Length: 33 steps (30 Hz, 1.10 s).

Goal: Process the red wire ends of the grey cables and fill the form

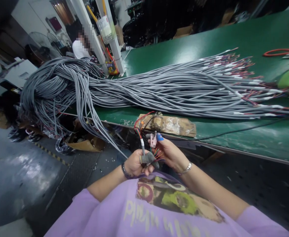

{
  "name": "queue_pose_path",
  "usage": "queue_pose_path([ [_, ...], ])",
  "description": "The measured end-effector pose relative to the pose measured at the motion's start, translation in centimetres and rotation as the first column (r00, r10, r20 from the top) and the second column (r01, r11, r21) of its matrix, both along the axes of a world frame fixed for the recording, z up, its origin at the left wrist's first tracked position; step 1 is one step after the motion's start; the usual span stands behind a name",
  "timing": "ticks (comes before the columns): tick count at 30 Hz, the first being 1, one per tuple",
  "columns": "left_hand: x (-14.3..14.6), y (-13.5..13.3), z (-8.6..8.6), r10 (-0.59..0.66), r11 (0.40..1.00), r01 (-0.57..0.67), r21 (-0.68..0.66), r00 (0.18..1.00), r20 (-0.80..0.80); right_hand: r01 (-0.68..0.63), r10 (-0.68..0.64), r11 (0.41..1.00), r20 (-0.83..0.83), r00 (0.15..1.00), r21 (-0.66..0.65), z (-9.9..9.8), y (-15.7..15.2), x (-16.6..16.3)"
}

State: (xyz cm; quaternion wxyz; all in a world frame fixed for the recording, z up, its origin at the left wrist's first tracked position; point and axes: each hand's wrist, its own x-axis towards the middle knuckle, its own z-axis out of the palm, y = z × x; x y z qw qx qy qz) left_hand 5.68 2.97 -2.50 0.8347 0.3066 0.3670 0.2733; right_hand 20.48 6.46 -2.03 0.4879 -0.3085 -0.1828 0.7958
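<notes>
My left hand (pixel 138 163), with grey covers on some fingers, is closed round a grey cable (pixel 143 151) in front of my body. The cable's white-wrapped end points up, with coloured wires (pixel 138 133) fanning out towards the bench edge. More thin coloured wires (pixel 158 154) spread from the left fingers towards my right hand. My right hand (pixel 171 153), a blue cover on its thumb, pinches a small pale pink piece (pixel 153 140) that looks like a clip or connector. A worn wooden board (pixel 175 125) with a lump and attached wires lies just beyond, at the bench edge.
A long bundle of grey cables (pixel 139 89) lies across the green bench (pixel 253 135), its left end drooping over the edge. A black cord (pixel 233 131) runs along the front. Posts (pixel 114 49) stand behind; a cardboard box (pixel 85 143) sits below left. Another person (pixel 81 47) is at the back.
</notes>
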Motion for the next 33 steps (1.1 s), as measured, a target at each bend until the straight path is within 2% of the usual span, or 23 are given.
queue_pose_path([
  [13,0.5,0.0,0.9,0.017,1.000,-0.017,-0.005,0.999,-0.048,-0.042,0.041,0.998,-0.018,0.999,-0.046,-0.2,-0.2,-0.1],
  [20,0.6,-1.3,2.1,0.029,0.999,-0.023,0.044,0.991,-0.134,-0.083,0.083,0.997,0.007,0.997,0.007,0.3,-0.4,0.5],
  [25,1.1,-1.7,2.3,0.117,0.991,-0.106,0.082,0.983,-0.142,-0.069,0.069,0.997,0.007,0.998,-0.016,0.5,-0.5,0.4],
  [30,1.5,-1.6,2.4,0.250,0.967,-0.241,0.082,0.958,-0.142,-0.066,0.065,0.997,-0.036,0.997,-0.041,0.1,-0.1,0.0],
  [33,1.5,-1.5,2.2,0.286,0.957,-0.278,0.081,0.950,-0.125,-0.079,0.074,0.995,-0.073,0.995,-0.060,0.0,0.0,-0.2],
])
